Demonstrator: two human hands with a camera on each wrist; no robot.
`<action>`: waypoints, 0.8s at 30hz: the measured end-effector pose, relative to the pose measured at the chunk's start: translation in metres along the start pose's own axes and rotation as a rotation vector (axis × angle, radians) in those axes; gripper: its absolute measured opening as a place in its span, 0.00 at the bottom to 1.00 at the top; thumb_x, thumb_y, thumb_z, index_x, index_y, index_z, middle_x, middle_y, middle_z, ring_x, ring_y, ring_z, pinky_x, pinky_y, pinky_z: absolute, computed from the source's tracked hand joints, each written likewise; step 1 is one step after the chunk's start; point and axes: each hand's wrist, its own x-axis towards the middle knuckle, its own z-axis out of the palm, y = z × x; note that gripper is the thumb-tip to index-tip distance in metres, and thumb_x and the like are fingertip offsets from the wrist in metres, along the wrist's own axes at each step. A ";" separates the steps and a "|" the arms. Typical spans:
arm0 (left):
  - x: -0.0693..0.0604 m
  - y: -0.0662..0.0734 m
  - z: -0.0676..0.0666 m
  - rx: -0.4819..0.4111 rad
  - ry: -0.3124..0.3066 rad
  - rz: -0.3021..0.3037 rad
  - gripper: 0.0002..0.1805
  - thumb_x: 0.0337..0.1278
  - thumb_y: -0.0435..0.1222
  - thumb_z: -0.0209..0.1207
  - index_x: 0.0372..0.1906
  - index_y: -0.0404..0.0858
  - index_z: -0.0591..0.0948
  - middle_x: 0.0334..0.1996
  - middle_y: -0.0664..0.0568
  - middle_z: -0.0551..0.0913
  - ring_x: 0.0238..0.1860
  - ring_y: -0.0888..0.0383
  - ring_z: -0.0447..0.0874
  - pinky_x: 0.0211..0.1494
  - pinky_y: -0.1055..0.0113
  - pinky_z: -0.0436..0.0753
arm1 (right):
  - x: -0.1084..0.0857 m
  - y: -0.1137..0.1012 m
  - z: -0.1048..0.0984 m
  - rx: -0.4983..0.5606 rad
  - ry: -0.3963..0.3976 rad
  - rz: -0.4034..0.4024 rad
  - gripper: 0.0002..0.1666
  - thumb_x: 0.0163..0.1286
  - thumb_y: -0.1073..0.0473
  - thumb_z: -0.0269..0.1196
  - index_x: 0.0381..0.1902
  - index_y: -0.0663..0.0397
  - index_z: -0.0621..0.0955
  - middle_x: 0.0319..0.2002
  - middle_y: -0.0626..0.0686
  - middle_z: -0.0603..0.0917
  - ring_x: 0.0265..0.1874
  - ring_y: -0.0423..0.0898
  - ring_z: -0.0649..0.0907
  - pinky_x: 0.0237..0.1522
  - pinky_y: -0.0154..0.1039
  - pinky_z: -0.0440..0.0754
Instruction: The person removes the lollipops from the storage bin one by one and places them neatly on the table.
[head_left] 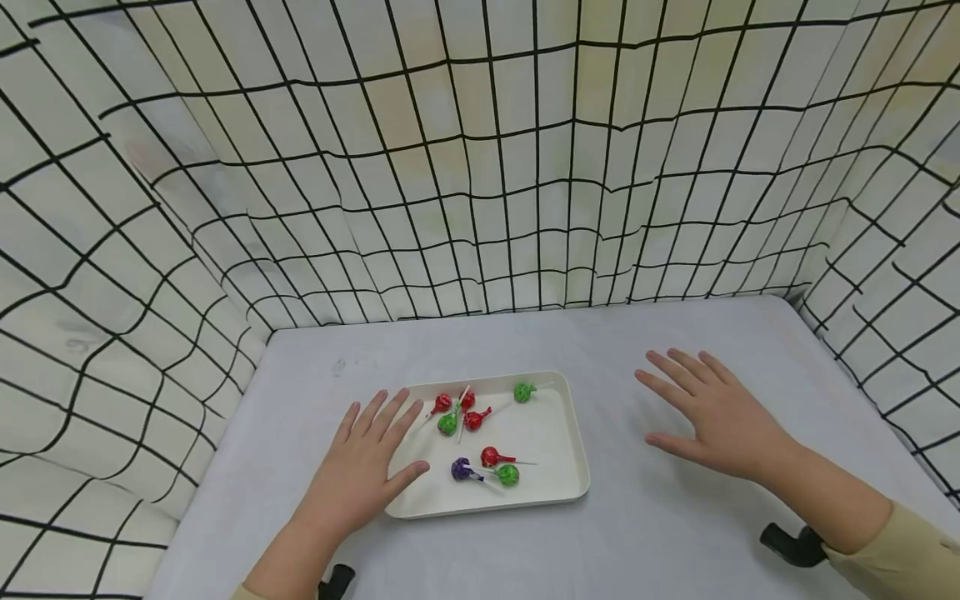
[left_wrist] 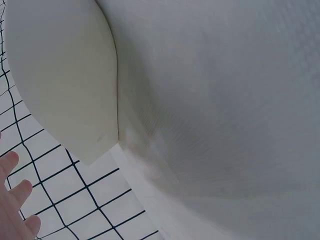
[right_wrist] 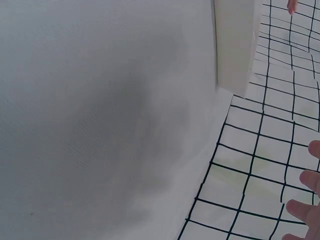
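Observation:
In the head view my left hand [head_left: 367, 467] hovers by the left edge of a white rectangular tray [head_left: 547, 442], fingers straight and spread, holding nothing. Wrapped lollipops lie in the tray: red ones such as a red lollipop [head_left: 491, 456], green ones such as a green lollipop [head_left: 523, 392], and a purple lollipop [head_left: 462, 469]. Several cluster at the upper left; a few lie at the lower middle. My right hand [head_left: 720, 421] is held to the right of the tray, apart from it, with straight, spread fingers and nothing in them. Fingertips show at the edges of both wrist views.
A pale cloth-covered table [head_left: 637, 533] lies under the tray. White walls with a black grid [head_left: 517, 167] rise behind it and on both sides. Black wrist mounts [head_left: 795, 546] show below the hands.

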 end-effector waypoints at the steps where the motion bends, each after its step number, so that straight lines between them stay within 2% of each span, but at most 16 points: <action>1: 0.000 0.000 0.000 -0.005 -0.002 -0.003 0.46 0.61 0.65 0.55 0.78 0.49 0.58 0.78 0.49 0.53 0.78 0.44 0.46 0.78 0.44 0.41 | 0.001 -0.001 0.000 0.003 -0.005 0.002 0.50 0.63 0.25 0.59 0.76 0.42 0.64 0.75 0.54 0.63 0.72 0.60 0.63 0.77 0.49 0.36; 3: -0.001 0.000 0.001 -0.016 -0.008 -0.012 0.46 0.61 0.64 0.55 0.78 0.49 0.58 0.78 0.49 0.53 0.78 0.44 0.46 0.78 0.44 0.40 | 0.001 -0.002 0.001 0.013 -0.019 0.010 0.50 0.63 0.26 0.59 0.76 0.42 0.64 0.74 0.54 0.64 0.71 0.60 0.63 0.77 0.51 0.39; 7: -0.002 0.001 0.001 -0.041 -0.017 -0.028 0.45 0.61 0.64 0.55 0.78 0.49 0.59 0.78 0.49 0.54 0.78 0.44 0.47 0.77 0.44 0.42 | 0.003 -0.004 0.002 0.043 -0.043 0.025 0.48 0.63 0.28 0.61 0.75 0.41 0.65 0.73 0.54 0.66 0.70 0.59 0.65 0.72 0.60 0.56; 10: -0.002 0.001 0.001 -0.057 -0.023 -0.041 0.45 0.62 0.64 0.56 0.78 0.49 0.59 0.78 0.49 0.54 0.78 0.44 0.47 0.77 0.43 0.43 | 0.004 -0.006 0.003 0.068 -0.067 0.037 0.46 0.64 0.29 0.61 0.74 0.41 0.67 0.72 0.54 0.67 0.69 0.59 0.67 0.66 0.61 0.65; 14: -0.004 0.002 0.001 -0.071 -0.036 -0.051 0.45 0.61 0.63 0.56 0.78 0.48 0.60 0.78 0.48 0.55 0.77 0.43 0.48 0.77 0.41 0.46 | 0.005 -0.010 0.005 0.093 -0.093 0.048 0.44 0.65 0.30 0.62 0.73 0.41 0.68 0.72 0.53 0.68 0.68 0.58 0.69 0.65 0.61 0.68; 24: -0.014 -0.002 0.004 -0.098 -0.052 -0.050 0.44 0.62 0.62 0.57 0.77 0.47 0.61 0.77 0.48 0.56 0.77 0.43 0.51 0.75 0.40 0.49 | 0.011 -0.015 0.010 0.133 -0.089 0.034 0.41 0.63 0.33 0.65 0.70 0.42 0.73 0.69 0.52 0.73 0.66 0.56 0.72 0.60 0.60 0.74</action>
